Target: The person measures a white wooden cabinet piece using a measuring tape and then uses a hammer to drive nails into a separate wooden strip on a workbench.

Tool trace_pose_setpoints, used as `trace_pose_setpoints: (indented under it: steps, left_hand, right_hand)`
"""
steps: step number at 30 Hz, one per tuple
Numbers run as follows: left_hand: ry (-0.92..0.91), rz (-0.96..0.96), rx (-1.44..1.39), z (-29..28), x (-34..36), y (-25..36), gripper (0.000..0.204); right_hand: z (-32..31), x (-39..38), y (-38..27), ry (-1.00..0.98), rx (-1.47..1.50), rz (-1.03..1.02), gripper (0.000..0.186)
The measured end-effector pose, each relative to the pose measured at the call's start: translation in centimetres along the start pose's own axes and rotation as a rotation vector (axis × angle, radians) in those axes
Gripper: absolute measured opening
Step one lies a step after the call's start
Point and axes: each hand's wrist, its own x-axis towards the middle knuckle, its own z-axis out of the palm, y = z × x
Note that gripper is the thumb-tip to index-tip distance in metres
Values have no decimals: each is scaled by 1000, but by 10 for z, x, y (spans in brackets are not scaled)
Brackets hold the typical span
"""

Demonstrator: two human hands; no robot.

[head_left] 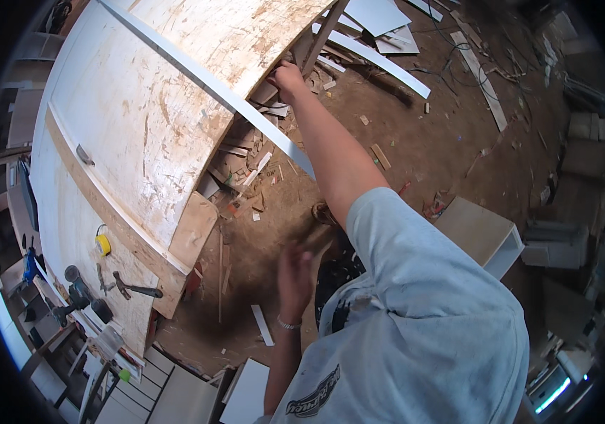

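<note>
Hands (288, 80) apart, right one at tabletop (140, 120), box (470, 225), contents unclear

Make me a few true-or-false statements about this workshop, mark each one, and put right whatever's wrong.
1. The right hand grips the hammer. False: the hammer lies on a pale work surface; the hand is at the edge of a large scuffed board.
2. The left hand has a bracelet at its wrist. True.
3. The long white strip lies wholly on the floor. False: it crosses the scuffed board and juts past its edge.
4. The tape measure is yellow. True.
5. The shirt is bright red. False: it is pale blue-grey.
</note>
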Motion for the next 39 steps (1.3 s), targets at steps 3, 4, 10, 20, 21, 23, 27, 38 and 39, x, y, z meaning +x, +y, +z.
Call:
trace_pose_setpoints:
  steps: [3,4,10,20,21,23,27,38,39]
  left_hand:
    - [-200,156,100,45,29,6,51]
    - [-244,184,93,59,36,13,52]
    - [-262,276,-22,156,67,36,55]
    - [394,-46,-583,243,173,143,39]
    - [500,-70,-518,219,192,150,43]
    - [655,-112,-379,153,218,160,52]
    - [772,-34,-88,49,177,157,41]
    - [497,-877,136,264,-249,-125,48]
    - [510,-975,50,280,-277,-123,51]
  right_hand:
    - [-3,21,4,18,-32,11,38]
    - [-3,19,4,5,-53,41,37]
    - [5,-63,-66,-129,-172,257,32]
    - [-178,-134,-213,-567,-559,350,58]
    - [-189,-130,-232,-505,-571,317,57]
    - [-188,-128,-263,-478,-731,193,52]
    - [-156,-128,-275,-510,-834,73,39]
    - [-62,-265,-124,-946,-725,556,55]
    - [-50,-280,-109,-960,-649,625,57]
